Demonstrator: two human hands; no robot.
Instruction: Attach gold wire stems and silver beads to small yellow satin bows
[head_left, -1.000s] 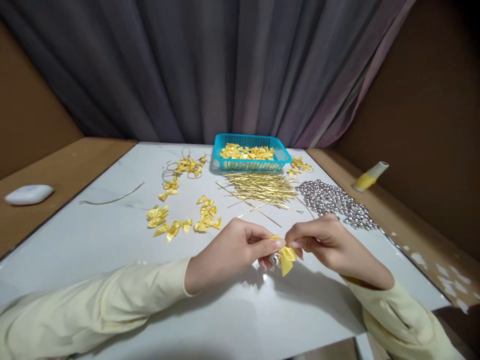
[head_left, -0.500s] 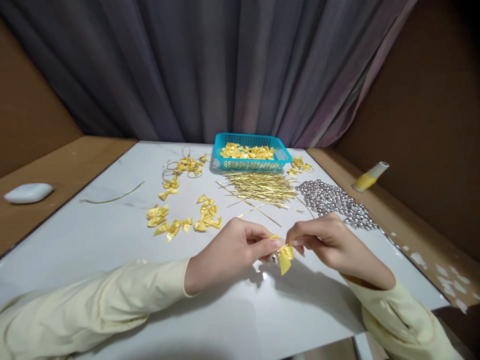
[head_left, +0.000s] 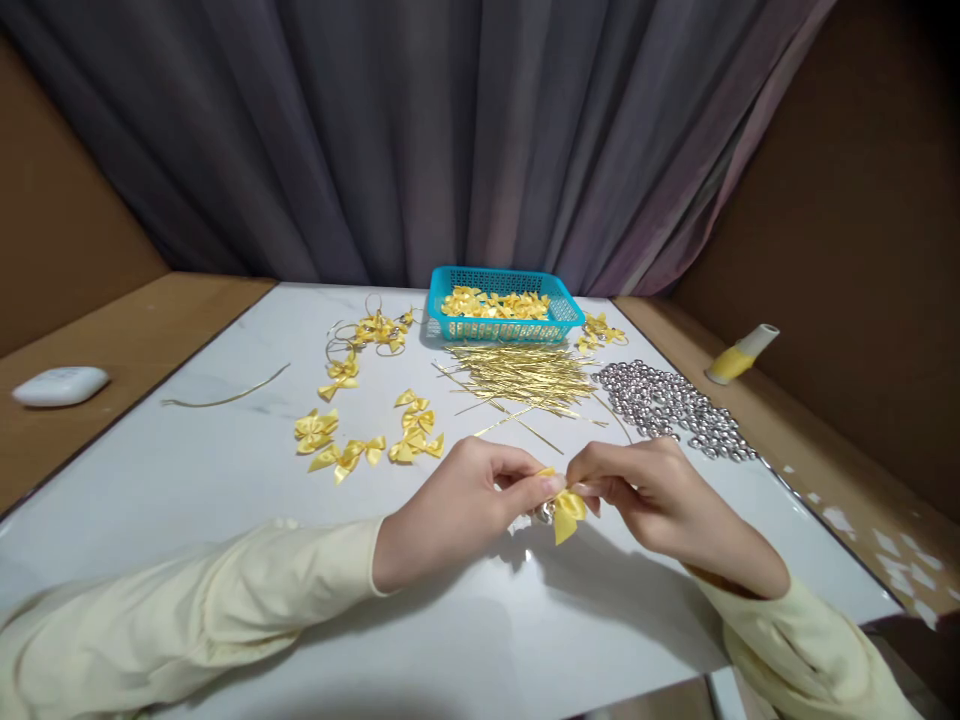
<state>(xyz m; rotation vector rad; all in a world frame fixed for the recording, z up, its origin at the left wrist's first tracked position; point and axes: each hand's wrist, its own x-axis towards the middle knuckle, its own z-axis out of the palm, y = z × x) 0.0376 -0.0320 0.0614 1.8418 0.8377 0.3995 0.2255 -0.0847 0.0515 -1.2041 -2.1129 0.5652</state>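
Observation:
My left hand (head_left: 491,505) pinches a yellow satin ribbon bow (head_left: 568,516) between thumb and forefinger, above the white table. A small silver jingle bell (head_left: 544,513) hangs at the bow's middle, partly covered by my fingers. Close against the bow, my right hand (head_left: 637,490) is closed in a pinch on a thin gold twist tie, which the fingertips now mostly hide. Beyond my hands lies a pile of gold twist ties (head_left: 521,378). Silver bells (head_left: 667,405) are heaped to the right, and loose yellow bows (head_left: 349,457) lie to the left.
A blue plastic basket (head_left: 504,330) of yellow bows stands at the back. Bows with looped ties (head_left: 381,330) lie left of it, more bows (head_left: 598,330) right. One tie (head_left: 229,396) lies apart. A white object (head_left: 61,386) and a yellow-and-white tube (head_left: 742,354) flank the table (head_left: 420,640).
My right hand has shifted slightly left, its fingertips closer to my left thumb. The bow has risen and turned a little, still in my left hand.

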